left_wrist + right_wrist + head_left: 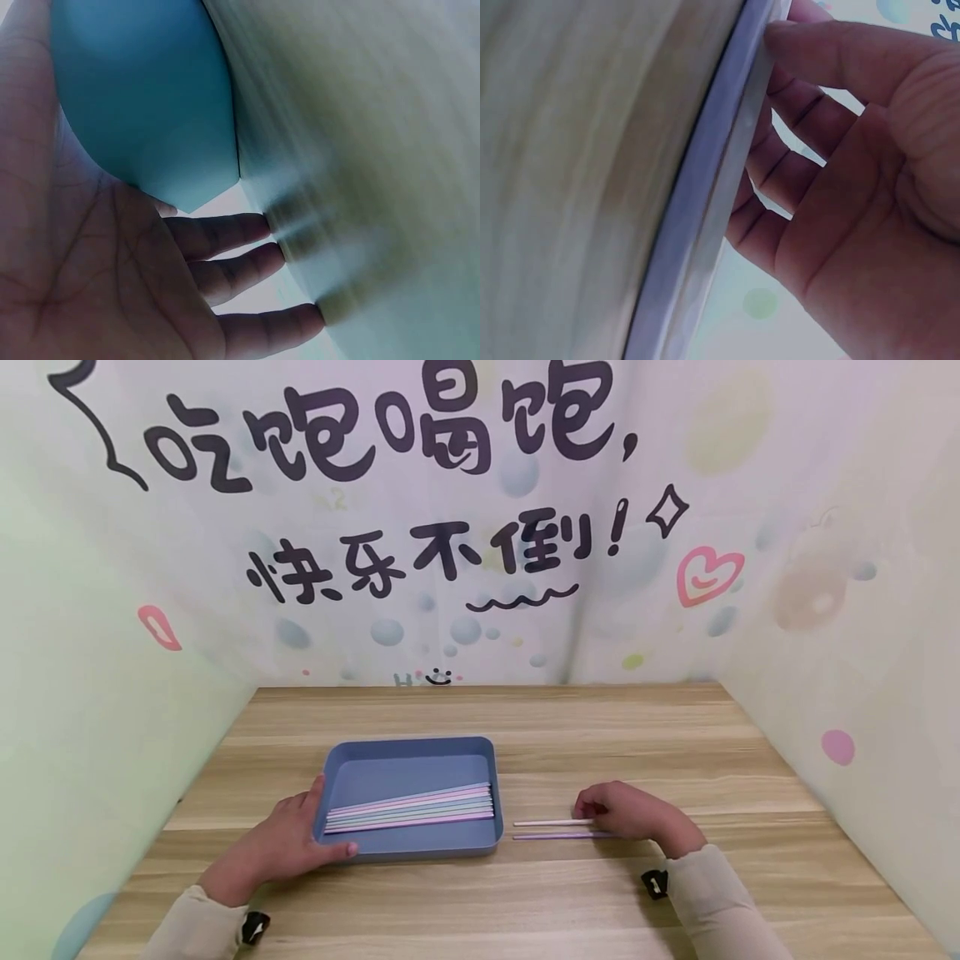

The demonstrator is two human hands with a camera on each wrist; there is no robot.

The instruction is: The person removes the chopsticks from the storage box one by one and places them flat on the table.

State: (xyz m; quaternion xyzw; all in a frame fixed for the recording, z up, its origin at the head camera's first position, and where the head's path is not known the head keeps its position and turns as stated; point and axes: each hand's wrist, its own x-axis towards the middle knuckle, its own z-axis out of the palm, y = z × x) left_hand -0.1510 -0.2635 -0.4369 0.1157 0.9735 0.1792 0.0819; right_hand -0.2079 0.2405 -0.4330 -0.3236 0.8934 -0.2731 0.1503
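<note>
My left hand (288, 839) spans the near left corner of a blue rectangular tray (412, 768), thumb along the near rim, the other fingers at the left side. In the left wrist view three fairly straight fingers (236, 274) reach down to the table beside the tray's corner. Inside the tray lies a bundle of several pastel chopsticks (408, 808). Right of the tray, my right hand (633, 812) pinches a pale chopstick (543, 822) between thumb and curled fingers. A lilac chopstick (551, 837) lies parallel on the near side, its right end hidden under the hand.
Everything stands on a wood-grain table (420, 910). A printed cloth wall (450, 552) closes off the back, with pale side walls (847, 677) left and right. Black clips (655, 884) hang by the cuffs of both light sleeves (716, 902).
</note>
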